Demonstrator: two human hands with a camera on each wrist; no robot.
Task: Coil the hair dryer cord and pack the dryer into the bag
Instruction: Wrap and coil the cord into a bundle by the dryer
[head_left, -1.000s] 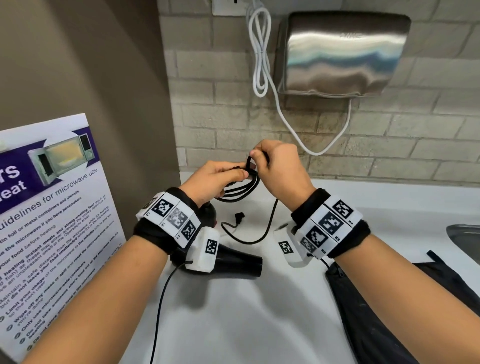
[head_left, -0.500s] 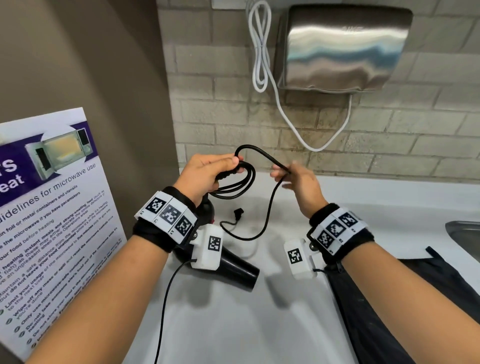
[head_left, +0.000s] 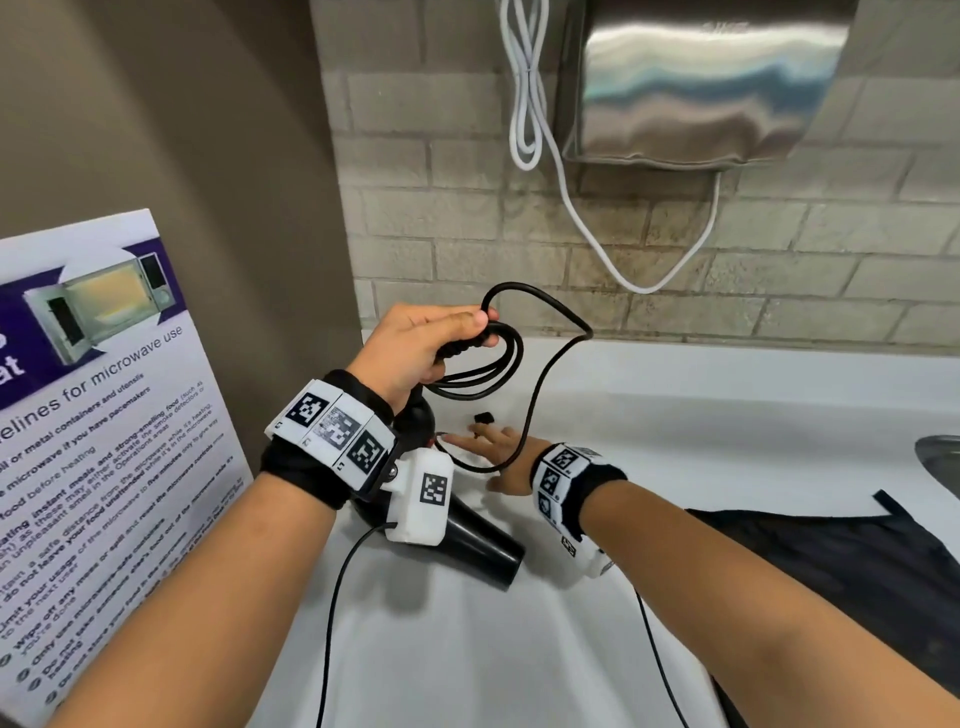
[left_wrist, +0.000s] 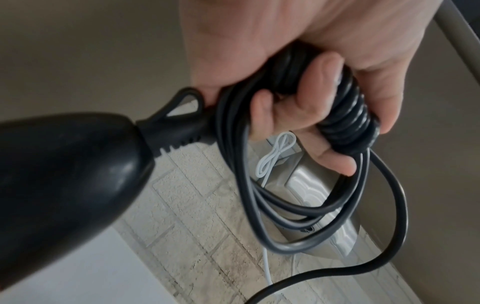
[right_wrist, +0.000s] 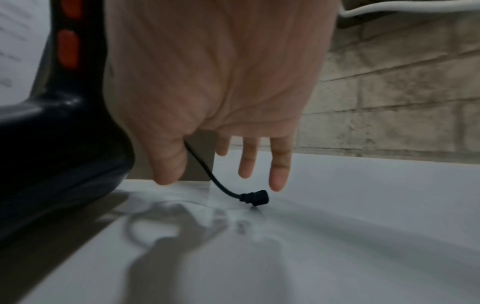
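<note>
My left hand (head_left: 441, 340) (left_wrist: 311, 115) grips several coiled loops of the black cord (head_left: 483, 374) (left_wrist: 285, 207) above the counter. One loose loop (head_left: 561, 317) arcs up from it, then drops past my right hand. The black hair dryer (head_left: 478, 545) (right_wrist: 52, 154) lies on the counter below my left wrist, its handle end (left_wrist: 64, 164) close to the coil. My right hand (head_left: 493, 457) (right_wrist: 223, 174) hovers low over the counter with fingers spread straight, holding nothing. Its fingertips are just short of the cord's plug (head_left: 484, 417) (right_wrist: 255, 197). The black bag (head_left: 831, 571) lies flat at the right.
A microwave poster (head_left: 104, 415) leans at the left. On the brick wall hang a steel hand dryer (head_left: 701, 83) and its white cable (head_left: 530, 104). A sink rim (head_left: 940, 457) shows at the far right. The white counter (head_left: 727, 415) stretches between wall and bag.
My right hand let go of the cord loop it held up by the left hand and dropped to the counter near the plug. The left hand still holds the coil.
</note>
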